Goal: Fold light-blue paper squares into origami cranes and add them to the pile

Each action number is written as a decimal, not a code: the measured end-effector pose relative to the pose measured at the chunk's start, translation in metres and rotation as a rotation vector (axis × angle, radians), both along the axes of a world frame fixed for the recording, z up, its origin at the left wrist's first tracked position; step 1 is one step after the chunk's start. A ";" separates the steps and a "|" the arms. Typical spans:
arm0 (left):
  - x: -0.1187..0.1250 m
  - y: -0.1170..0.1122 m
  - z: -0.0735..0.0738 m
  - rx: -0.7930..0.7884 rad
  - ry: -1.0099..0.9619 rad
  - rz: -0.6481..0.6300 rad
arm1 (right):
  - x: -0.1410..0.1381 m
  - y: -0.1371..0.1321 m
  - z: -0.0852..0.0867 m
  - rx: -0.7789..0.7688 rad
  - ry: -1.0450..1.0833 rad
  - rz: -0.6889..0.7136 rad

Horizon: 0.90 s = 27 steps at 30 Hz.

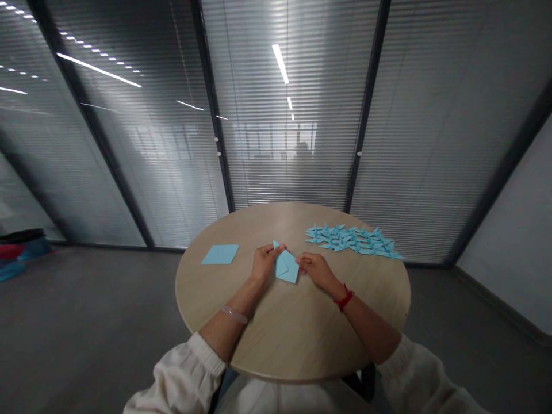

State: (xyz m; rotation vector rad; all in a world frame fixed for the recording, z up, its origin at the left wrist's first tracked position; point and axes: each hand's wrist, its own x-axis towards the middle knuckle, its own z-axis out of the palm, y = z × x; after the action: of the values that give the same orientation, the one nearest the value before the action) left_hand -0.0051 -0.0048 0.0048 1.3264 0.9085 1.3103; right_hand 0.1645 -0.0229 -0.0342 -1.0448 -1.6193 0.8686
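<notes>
A partly folded sheet of light blue origami paper (286, 268) is held up over the middle of the round table, with creases and a triangular flap on its face. My left hand (264, 261) pinches its upper left edge, thumb on the near side. At the right edge, my right hand (314, 268) grips the same paper between thumb and fingers. Some fingertips of both hands are hidden behind the paper. Left of my hands lies a flat blue paper stack or sheet (219, 254); which of the two I cannot tell.
Several folded blue paper cranes (351, 239) lie grouped at the table's back right. The round wooden table (293, 339) stands close to a glass wall with blinds (288, 178). Red and blue bags (21, 253) are on the floor at far left.
</notes>
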 end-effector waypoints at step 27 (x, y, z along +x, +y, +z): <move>0.000 0.003 0.002 -0.016 -0.027 -0.033 | 0.001 0.001 0.002 -0.028 0.072 -0.045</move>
State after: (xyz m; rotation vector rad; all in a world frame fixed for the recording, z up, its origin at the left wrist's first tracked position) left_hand -0.0054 -0.0019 0.0072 1.3035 0.8735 1.2902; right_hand 0.1658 -0.0223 -0.0320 -1.0537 -1.5218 0.8908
